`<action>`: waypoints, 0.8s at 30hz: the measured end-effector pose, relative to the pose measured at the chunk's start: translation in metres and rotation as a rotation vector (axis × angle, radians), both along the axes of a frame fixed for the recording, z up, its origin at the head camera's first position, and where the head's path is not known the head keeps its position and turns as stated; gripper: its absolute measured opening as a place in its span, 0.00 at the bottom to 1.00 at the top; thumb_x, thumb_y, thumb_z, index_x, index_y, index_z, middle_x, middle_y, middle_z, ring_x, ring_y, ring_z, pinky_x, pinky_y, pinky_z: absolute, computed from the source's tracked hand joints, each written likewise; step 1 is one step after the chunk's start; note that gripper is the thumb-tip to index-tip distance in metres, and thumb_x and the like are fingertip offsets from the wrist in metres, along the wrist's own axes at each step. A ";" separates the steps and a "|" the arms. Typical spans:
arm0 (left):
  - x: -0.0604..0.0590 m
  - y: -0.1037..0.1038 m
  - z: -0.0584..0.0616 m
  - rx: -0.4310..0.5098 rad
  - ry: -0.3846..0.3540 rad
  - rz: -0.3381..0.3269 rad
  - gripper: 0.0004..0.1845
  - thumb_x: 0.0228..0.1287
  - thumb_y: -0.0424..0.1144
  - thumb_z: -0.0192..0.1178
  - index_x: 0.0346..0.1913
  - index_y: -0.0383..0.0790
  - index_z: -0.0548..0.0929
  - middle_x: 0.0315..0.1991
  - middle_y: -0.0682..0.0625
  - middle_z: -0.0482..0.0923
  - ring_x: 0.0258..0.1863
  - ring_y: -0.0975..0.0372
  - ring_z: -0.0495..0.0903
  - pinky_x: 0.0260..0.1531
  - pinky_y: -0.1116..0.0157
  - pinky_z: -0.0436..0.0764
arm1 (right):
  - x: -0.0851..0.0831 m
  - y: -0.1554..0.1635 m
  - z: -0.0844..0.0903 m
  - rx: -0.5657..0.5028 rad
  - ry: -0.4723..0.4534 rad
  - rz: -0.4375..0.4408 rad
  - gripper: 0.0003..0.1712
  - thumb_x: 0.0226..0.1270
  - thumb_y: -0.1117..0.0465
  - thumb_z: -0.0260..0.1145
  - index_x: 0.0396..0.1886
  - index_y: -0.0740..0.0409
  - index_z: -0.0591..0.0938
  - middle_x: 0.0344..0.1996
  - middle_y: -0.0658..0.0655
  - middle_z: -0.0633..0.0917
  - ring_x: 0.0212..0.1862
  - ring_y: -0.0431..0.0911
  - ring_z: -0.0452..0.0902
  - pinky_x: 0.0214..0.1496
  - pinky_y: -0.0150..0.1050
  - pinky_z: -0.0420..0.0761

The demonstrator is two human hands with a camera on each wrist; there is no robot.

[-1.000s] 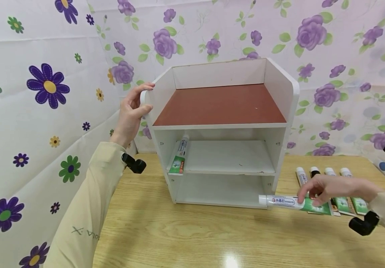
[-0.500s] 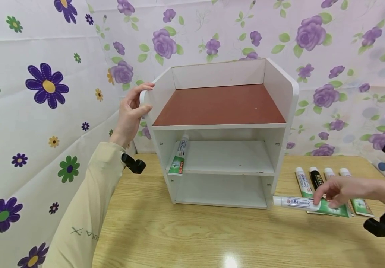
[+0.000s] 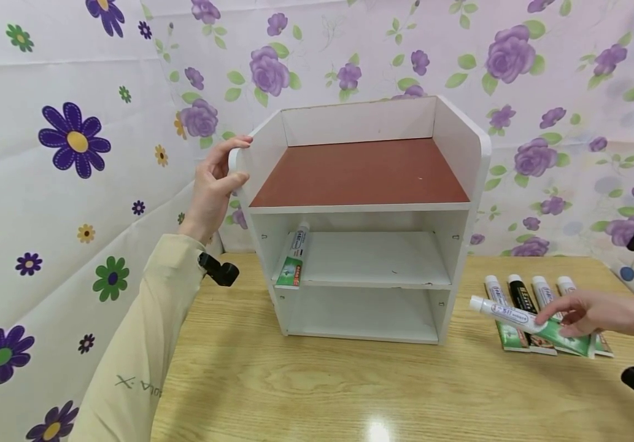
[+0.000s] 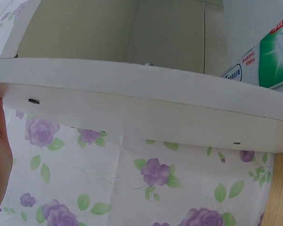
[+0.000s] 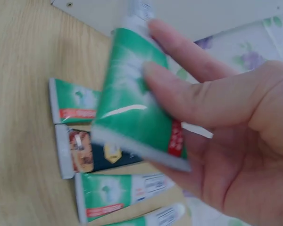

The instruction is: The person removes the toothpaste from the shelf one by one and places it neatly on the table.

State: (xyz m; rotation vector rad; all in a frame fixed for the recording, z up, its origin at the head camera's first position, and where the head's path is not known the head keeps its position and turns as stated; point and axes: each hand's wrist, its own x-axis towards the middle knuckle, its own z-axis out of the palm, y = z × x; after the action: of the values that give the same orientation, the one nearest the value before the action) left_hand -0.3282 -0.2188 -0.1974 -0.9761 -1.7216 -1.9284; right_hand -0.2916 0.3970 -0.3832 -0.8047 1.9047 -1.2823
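Observation:
My left hand grips the upper left side panel of a small white shelf unit with a red-brown top board. In the right wrist view, my right hand pinches a green and white toothpaste tube between thumb and fingers. The head view shows that tube tilted, cap to the left, above a row of toothpaste tubes, among them a black tube and a green-and-white one. Another toothpaste tube lies at the left end of the middle shelf, its green end at the front edge.
The shelf unit stands on a wooden table, near a wall covering with purple flowers. A second flowered covering hangs at the left. The tube row lies to the right of the unit.
My right hand has moved right with the toothpaste tube, away from the shelf unit, and the tube's cap end has swung upward. The left hand keeps its hold on the panel.

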 end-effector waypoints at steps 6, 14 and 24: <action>0.001 0.000 0.001 0.003 -0.004 0.004 0.23 0.51 0.18 0.50 0.48 0.39 0.78 0.59 0.43 0.65 0.55 0.52 0.62 0.47 0.59 0.66 | 0.002 0.006 -0.011 0.009 0.019 -0.143 0.19 0.68 0.70 0.48 0.58 0.60 0.72 0.17 0.63 0.62 0.16 0.54 0.48 0.17 0.46 0.60; 0.001 0.000 0.001 0.003 -0.006 0.001 0.23 0.50 0.17 0.50 0.48 0.39 0.78 0.59 0.43 0.65 0.56 0.51 0.61 0.47 0.58 0.67 | 0.004 0.003 -0.020 0.157 0.108 -0.450 0.27 0.68 0.58 0.53 0.63 0.67 0.64 0.62 0.79 0.37 0.56 0.55 0.63 0.36 0.51 0.74; 0.002 0.001 0.001 0.005 -0.006 0.004 0.23 0.50 0.17 0.49 0.48 0.39 0.78 0.59 0.44 0.65 0.55 0.52 0.62 0.47 0.58 0.67 | 0.006 0.013 -0.044 0.198 0.258 -0.693 0.31 0.66 0.51 0.56 0.65 0.62 0.64 0.62 0.80 0.44 0.57 0.72 0.52 0.42 0.49 0.74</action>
State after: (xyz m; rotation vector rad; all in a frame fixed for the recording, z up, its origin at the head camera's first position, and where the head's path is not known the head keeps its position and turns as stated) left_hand -0.3260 -0.2177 -0.1959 -0.9658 -1.7197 -1.9345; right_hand -0.2854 0.4103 -0.4274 -0.2020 2.6062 -1.3829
